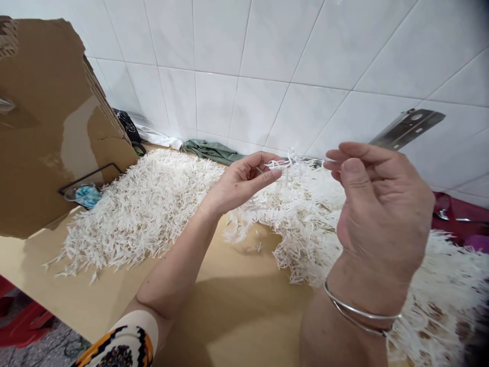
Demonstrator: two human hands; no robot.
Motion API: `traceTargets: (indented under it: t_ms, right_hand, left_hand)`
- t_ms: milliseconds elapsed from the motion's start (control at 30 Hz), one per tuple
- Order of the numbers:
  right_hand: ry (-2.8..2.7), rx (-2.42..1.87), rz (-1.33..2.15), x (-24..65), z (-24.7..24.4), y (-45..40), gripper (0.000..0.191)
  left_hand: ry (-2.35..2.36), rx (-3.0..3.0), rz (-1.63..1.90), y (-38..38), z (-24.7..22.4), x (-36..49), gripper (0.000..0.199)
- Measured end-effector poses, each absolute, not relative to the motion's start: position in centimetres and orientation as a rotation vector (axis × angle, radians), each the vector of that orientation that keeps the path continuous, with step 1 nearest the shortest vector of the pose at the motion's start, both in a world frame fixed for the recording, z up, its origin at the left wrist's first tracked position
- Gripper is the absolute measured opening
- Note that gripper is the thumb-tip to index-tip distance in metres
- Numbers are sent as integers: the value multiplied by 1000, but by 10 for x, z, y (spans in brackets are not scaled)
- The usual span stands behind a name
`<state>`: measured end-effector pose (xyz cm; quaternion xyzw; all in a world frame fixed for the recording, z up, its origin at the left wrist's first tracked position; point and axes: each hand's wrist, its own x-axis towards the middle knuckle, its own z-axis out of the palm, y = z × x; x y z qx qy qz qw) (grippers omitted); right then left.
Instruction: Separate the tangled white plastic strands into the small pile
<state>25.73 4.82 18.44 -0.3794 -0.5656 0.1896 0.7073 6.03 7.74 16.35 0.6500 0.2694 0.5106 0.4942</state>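
White strips [292, 162]: up above your bench [237, 311]
Left hand [244, 181]: your grip is clamped on them
Right hand [385, 204]: raised nearby, grip I can't tell
Strip work: you're apparently handling one bunch
Next move: likely wants a steady left pinch

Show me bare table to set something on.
The tan tabletop shows bare between the forearms, and between the left heap of thin white strips and the near edge. It's crowded under the right heap and along the white tiled wall, where crumpled green cloth lies.

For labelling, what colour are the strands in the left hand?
The strands are white: see the head view.
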Motion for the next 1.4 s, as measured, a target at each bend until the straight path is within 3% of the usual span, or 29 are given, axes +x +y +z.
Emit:
traceTargets:
  t_ms: [167,333,567,900,1133,1400]
  right_hand:
    - [-1497,-1002,527,265,175,53,18]
    - [-1468,-927,557,262,166,65,13]
    - [-1478,-830,625,253,169,64,10]
    - [-1410,-1075,108,233,153,82,16]
    - [-1257,-1186,205,273,134,116,13]
    - [-1759,-932,657,250,162,78,11]
  left_hand:
    - [634,1626,1190,75,166,62,32]
    - [742,1502,1238,74,165,67,45]
    - [765,1570,1213,72,163,69,49]
    - [711,1789,1103,78,163,63,41]
    - [548,1746,988,57,178,61,36]
    - [722,1501,1116,65,172,55,41]
